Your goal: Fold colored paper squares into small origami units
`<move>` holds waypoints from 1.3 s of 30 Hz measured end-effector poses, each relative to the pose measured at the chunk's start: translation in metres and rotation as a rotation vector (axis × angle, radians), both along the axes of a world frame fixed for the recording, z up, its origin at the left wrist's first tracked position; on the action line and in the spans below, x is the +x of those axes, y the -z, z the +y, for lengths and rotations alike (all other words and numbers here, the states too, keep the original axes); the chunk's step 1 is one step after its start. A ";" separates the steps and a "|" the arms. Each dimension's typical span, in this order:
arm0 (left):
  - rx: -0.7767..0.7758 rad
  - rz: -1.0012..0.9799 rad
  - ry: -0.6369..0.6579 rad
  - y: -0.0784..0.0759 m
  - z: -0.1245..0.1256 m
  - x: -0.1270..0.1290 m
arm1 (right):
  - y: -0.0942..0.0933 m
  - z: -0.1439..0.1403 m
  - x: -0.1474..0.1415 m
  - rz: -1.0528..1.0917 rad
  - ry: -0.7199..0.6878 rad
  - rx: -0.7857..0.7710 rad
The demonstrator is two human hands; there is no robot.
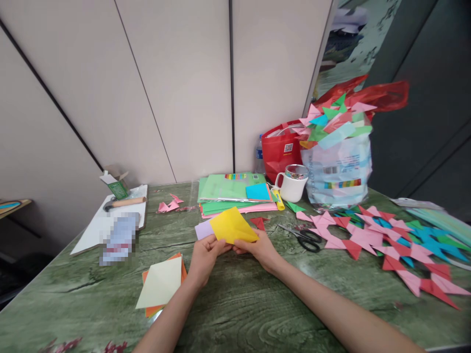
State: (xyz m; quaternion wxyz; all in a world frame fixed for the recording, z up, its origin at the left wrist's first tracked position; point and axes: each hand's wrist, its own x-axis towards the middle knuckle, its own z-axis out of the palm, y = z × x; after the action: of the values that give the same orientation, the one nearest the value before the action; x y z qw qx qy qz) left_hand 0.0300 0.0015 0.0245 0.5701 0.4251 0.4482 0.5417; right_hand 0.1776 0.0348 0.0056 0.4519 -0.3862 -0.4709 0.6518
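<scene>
Both my hands hold a folded yellow paper [232, 225] just above the green marbled table [235, 299]. My left hand [204, 257] pinches its near left edge, and my right hand [259, 249] grips its near right edge. A lilac sheet [203, 229] lies flat just behind my left hand. Pale yellow paper on orange sheets [161, 283] rests left of my left wrist. Black scissors [306, 238] lie to the right of my right hand.
A stack of green, pink and blue paper [235, 193] lies at the back, beside a white mug [292, 184], a red bag [280, 147] and a plastic bag of folded pieces [336, 166]. Folded pink, red and blue shapes [390, 240] cover the right side. A hammer [123, 202] lies on white paper at left.
</scene>
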 end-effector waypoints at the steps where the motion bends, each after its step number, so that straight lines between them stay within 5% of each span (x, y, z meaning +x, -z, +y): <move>1: 0.000 -0.002 -0.002 0.000 0.000 0.000 | 0.000 0.000 0.000 0.002 -0.010 0.003; 17: 0.120 0.155 -0.264 -0.004 -0.002 0.000 | 0.007 0.007 0.002 -0.026 0.136 0.263; 26: 0.259 0.375 -0.153 0.005 -0.003 0.001 | 0.006 0.004 0.000 -0.059 0.123 0.312; 39: 0.080 0.044 -0.234 0.010 0.005 -0.006 | 0.007 0.003 0.004 -0.217 -0.020 0.568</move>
State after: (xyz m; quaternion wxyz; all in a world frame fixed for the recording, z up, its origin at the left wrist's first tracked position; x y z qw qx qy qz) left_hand 0.0241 0.0065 0.0147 0.4753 0.4042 0.4852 0.6126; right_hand 0.1821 0.0381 -0.0014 0.4823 -0.3071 -0.6837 0.4534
